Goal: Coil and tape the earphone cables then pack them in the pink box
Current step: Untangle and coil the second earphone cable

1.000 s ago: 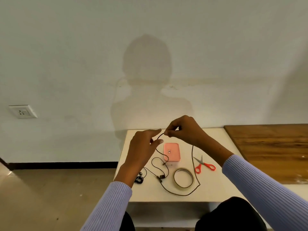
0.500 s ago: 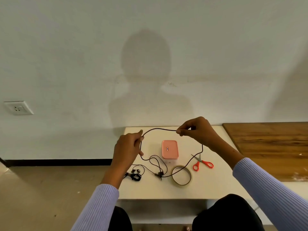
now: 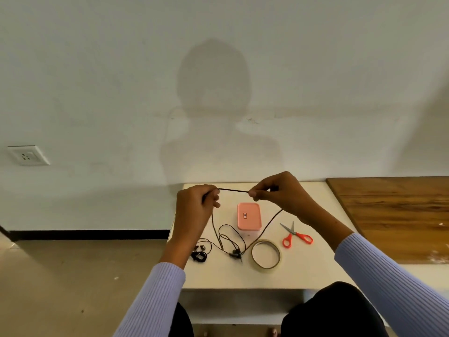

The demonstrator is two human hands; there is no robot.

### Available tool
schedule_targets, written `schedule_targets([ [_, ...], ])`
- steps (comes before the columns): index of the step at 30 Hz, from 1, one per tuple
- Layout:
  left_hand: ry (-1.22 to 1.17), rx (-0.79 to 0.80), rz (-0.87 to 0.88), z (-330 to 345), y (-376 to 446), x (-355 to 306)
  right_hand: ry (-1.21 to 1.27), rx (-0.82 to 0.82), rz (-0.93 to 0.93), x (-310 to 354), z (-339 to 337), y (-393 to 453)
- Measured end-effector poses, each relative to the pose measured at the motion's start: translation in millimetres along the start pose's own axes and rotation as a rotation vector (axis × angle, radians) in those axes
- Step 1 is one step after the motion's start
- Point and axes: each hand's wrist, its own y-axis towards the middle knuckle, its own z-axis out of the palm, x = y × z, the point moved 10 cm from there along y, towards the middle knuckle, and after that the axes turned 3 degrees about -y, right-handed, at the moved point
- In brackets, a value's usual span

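Observation:
A dark earphone cable (image 3: 234, 190) is stretched in the air between my two hands above the small white table (image 3: 315, 271). My left hand (image 3: 194, 210) grips one part of it and my right hand (image 3: 277, 193) pinches another. From both hands the cable hangs down to a tangle with the plug (image 3: 237, 254) on the table. The closed pink box (image 3: 249, 216) lies behind that tangle. A roll of tape (image 3: 266, 257) lies to the right of the plug. A second, coiled black earphone (image 3: 199, 255) sits at the table's left edge.
Red-handled scissors (image 3: 295, 235) lie right of the pink box. A wooden tabletop (image 3: 398, 215) adjoins the white table on the right. A white wall rises behind, with a socket (image 3: 26, 155) at the left. My dark-clothed knees are under the table's near edge.
My hands have pulled apart, stretching the cable straight between them. My left hand closed from a loose touch into a grip on the cable. The loop on the table has been drawn in.

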Motion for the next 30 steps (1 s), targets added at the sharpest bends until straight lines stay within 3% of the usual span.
schedule_targets([
  [5,0.042,-0.064,-0.07,-27.1,-4.1,24.5,-0.014,-0.052,0.057,-24.3,-22.5,-8.9],
  [11,0.556,0.109,-0.016,-3.0,-2.7,3.9,-0.117,-0.042,0.003,-8.1,-6.3,2.3],
  [17,0.201,0.159,0.104,30.5,-5.8,-32.5,-0.139,-0.009,-0.116,25.4,15.3,11.6],
  [21,-0.024,0.063,0.061,13.6,-2.5,-21.2,-0.016,-0.015,-0.11,26.1,9.6,7.8],
  [27,-0.024,-0.077,0.0,-27.1,0.8,7.8,0.053,-0.049,0.05,-20.6,-11.4,-0.8],
  [30,0.113,-0.018,-0.041,-24.2,0.2,18.6,0.011,-0.098,0.067,-25.5,-18.6,0.2],
])
